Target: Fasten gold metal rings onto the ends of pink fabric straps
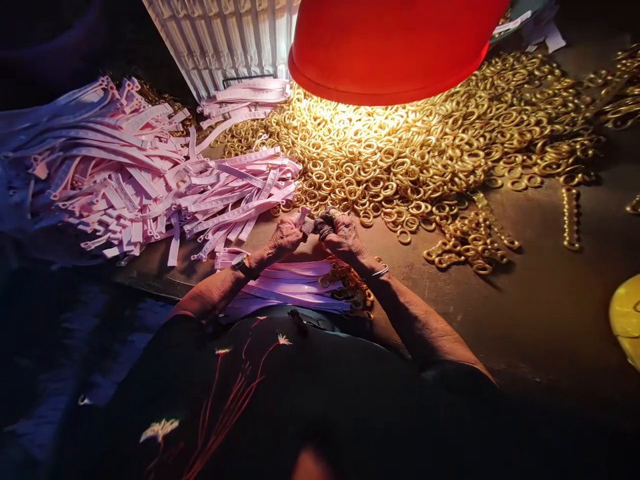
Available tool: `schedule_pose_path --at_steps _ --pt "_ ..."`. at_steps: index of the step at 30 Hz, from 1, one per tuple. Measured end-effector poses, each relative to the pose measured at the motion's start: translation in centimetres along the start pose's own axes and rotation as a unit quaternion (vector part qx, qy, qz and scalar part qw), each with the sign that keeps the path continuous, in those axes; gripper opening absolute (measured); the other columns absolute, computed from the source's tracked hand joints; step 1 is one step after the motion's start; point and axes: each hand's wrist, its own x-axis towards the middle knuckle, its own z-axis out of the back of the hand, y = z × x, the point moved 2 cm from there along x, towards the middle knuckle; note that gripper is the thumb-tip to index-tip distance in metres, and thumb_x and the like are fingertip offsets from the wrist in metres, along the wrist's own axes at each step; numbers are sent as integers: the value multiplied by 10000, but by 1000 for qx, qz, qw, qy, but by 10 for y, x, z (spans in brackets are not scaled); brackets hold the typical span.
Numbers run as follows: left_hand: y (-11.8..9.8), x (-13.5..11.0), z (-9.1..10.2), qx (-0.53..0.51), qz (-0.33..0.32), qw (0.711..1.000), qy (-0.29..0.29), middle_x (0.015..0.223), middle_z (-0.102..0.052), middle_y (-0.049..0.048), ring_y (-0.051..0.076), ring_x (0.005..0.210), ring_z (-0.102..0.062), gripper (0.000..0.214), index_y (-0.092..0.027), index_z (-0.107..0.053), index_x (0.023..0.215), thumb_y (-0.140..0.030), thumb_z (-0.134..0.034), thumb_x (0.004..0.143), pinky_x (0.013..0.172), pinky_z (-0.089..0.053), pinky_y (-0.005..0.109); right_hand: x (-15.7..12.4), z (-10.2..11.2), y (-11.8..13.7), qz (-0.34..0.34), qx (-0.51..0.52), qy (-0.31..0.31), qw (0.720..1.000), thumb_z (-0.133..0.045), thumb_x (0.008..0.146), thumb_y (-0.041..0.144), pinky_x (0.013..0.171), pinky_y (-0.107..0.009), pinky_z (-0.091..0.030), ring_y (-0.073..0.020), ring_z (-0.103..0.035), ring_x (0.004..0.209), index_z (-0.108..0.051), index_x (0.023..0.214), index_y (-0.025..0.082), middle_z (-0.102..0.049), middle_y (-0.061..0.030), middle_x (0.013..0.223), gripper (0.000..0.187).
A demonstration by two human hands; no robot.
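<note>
My left hand point(289, 235) is closed in a pinch, and the short end of a pink strap point(303, 215) sticks up from its fingers. Touching its fingertips, my right hand point(346, 238) is closed too; whatever lies in its fingers is hidden. Dark coverings wrap some fingertips. Below my wrists, at the table edge, lies a row of pink straps point(295, 288) with gold rings point(357, 287) at their right ends. Loose pink straps point(235, 193) are heaped to the left of my hands. Just beyond my hands spreads a big pile of gold rings point(390, 160).
A red lamp shade point(395, 47) hangs low over the ring pile. Behind the straps stands a pale ribbed panel point(225, 40). Linked rings point(571, 217) lie on the brown table point(540, 307) to the right, and a yellow object point(627, 320) sits at the right edge.
</note>
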Motion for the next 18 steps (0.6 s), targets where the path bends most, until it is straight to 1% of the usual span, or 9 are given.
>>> schedule_pose_path --at_steps 3,4,6,8,10,12,14,16,18 --pt "2 0 3 -87 88 992 7 493 -474 -52 39 421 -312 344 -170 -546 642 -362 -826 693 430 -216 202 2 -7 -4 47 -94 -62 993 -550 829 326 631 -306 -334 -155 -405 651 -437 733 232 -512 -34 687 175" --pt "1 -1 4 -109 129 986 10 491 -493 -46 41 394 -309 301 -169 -564 665 -349 -801 713 412 -213 205 2 -8 -4 63 -110 -76 989 -558 843 338 642 -315 -353 -164 -424 659 -449 733 233 -523 -45 690 187" --pt "-4 -4 4 -136 195 971 21 507 -539 -28 52 370 -345 235 -160 -601 719 -316 -775 747 397 -261 208 3 -9 0 82 -101 -91 987 -582 880 429 668 -333 -393 -175 -449 678 -466 727 234 -532 -54 698 274" --pt "-10 -6 4 -151 218 964 24 544 -582 -16 69 393 -435 241 -146 -638 794 -294 -821 746 424 -349 210 5 -6 6 69 -38 -93 993 -600 899 580 691 -342 -427 -174 -460 695 -472 732 236 -528 -42 707 404" --pt "-15 -7 3 -174 206 963 15 587 -614 -11 86 442 -509 319 -140 -666 885 -300 -889 723 467 -407 212 8 1 12 26 79 -88 993 -610 877 705 699 -341 -463 -172 -491 713 -489 770 242 -539 -30 730 491" --pt "-17 -9 1 -215 188 958 -2 621 -634 -4 90 472 -526 346 -146 -678 951 -343 -886 757 485 -413 210 12 11 18 -26 224 -82 971 -643 840 753 711 -348 -513 -180 -557 749 -504 834 251 -596 -38 809 521" --pt "-17 -11 -1 -260 178 949 -21 652 -650 13 90 488 -517 306 -152 -682 982 -380 -823 833 491 -403 209 13 19 21 -66 337 -83 936 -699 789 756 682 -359 -546 -187 -602 748 -504 880 262 -639 -49 876 539" --pt "-18 -12 -3 -283 182 941 -37 662 -644 17 87 491 -501 252 -155 -681 971 -366 -777 875 493 -392 208 12 25 23 -95 381 -80 916 -742 754 732 613 -340 -542 -173 -598 688 -499 902 268 -645 -35 868 544" --pt "-21 -14 -6 -278 189 941 -42 629 -599 -2 73 476 -466 213 -151 -666 904 -329 -777 873 479 -353 196 7 25 25 -101 352 -65 928 -748 760 701 512 -289 -478 -137 -539 584 -498 903 266 -593 7 772 523"
